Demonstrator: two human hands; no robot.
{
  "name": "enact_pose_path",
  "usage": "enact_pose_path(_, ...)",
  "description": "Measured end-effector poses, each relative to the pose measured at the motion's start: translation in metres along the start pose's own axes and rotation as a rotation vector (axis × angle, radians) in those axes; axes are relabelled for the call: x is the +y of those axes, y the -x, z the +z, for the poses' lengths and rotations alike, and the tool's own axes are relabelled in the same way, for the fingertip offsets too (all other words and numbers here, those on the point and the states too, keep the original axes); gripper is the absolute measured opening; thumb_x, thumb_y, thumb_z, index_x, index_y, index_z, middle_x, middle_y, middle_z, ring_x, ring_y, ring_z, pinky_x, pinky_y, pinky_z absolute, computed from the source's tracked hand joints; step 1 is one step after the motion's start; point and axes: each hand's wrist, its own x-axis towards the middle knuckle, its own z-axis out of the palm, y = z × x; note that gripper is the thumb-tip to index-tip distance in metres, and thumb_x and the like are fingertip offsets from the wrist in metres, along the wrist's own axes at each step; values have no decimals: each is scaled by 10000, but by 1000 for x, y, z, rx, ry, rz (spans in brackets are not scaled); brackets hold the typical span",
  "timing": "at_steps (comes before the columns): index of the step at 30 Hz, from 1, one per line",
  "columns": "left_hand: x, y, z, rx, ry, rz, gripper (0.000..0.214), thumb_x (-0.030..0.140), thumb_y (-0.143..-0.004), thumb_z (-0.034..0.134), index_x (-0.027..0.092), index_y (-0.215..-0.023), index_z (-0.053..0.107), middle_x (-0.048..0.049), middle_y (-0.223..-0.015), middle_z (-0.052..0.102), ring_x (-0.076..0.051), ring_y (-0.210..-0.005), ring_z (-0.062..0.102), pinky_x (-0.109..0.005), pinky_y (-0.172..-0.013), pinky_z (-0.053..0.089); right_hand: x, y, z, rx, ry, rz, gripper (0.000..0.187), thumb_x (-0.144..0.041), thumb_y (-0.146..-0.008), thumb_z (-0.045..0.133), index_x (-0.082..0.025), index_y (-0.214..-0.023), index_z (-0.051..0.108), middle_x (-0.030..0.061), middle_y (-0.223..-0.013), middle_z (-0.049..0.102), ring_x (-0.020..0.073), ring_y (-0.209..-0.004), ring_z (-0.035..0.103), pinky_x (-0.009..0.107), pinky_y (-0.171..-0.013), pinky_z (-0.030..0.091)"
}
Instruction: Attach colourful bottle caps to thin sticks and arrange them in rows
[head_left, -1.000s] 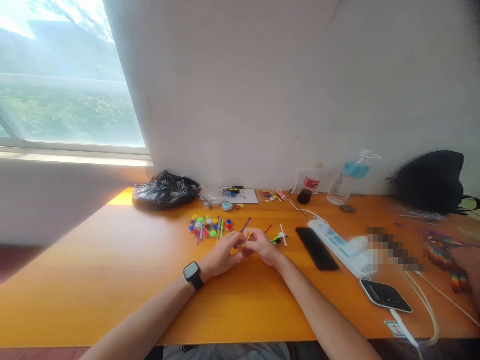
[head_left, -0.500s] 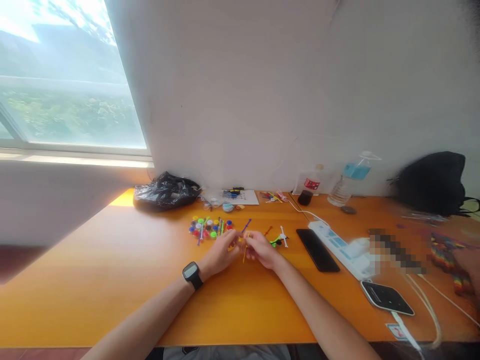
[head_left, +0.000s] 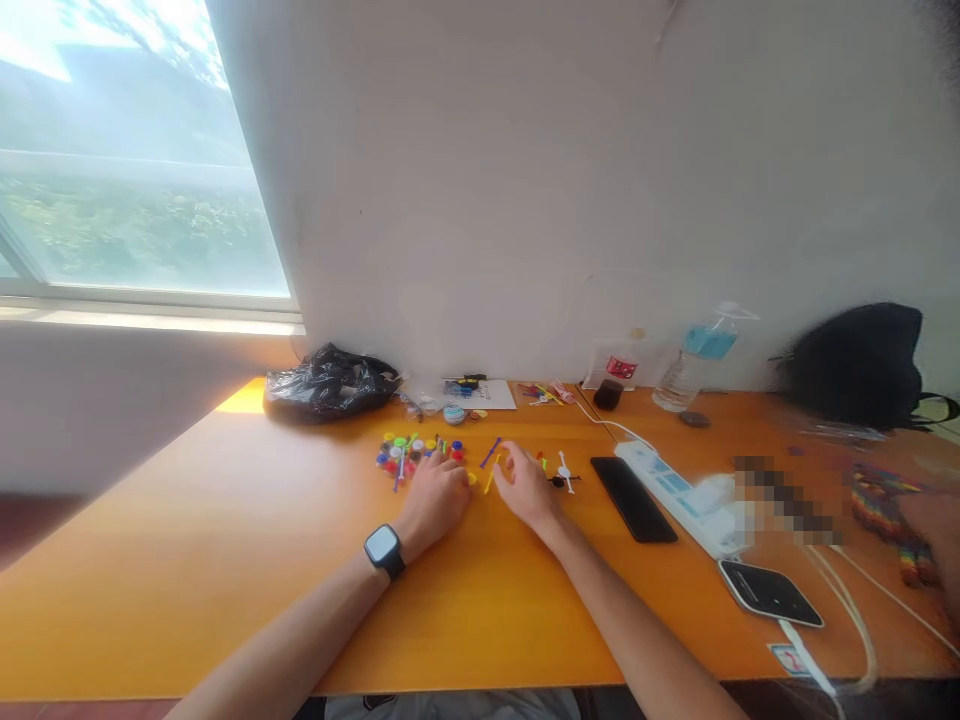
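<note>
My left hand [head_left: 436, 492], with a dark watch [head_left: 383, 549] on its wrist, reaches over a group of small round coloured pieces [head_left: 397, 453]. Its fingers point down and away, so what they touch is hidden. By its thumb lies a round yellow piece [head_left: 472, 480]. My right hand [head_left: 529, 490] is open, thumb and forefinger apart, beside a thin yellow stick [head_left: 492, 474] on the table. Just beyond is a blue stick [head_left: 490, 452]. Right of this hand lie a white piece with sticks [head_left: 565, 472] and a black one [head_left: 557, 482], partly covered.
A black phone [head_left: 634, 499], a power strip [head_left: 679, 500] and a charging device [head_left: 770, 592] with cables lie to the right. Along the wall stand a black plastic bag [head_left: 330, 384], bottles [head_left: 682, 375] and a black bag [head_left: 855, 365]. Another person's hand [head_left: 934, 525] shows at the right edge.
My hands, together before around the yellow pieces, have parted. The left has moved left to the coloured pieces; the right has moved slightly right and opened, the yellow stick now lying beside it.
</note>
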Motion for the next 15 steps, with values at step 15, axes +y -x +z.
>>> enact_pose_path(15,10,3,-5,21,-21,1,156,160,-892,618,222,-769,692,-118,-912,661,-302,-927,531,-441,-809,426,-12,13,-2,-257,251,-209,218,-276,-970,591,-203,-1141,705,121,-1097,643,275,-1035,576,383,-922,465)
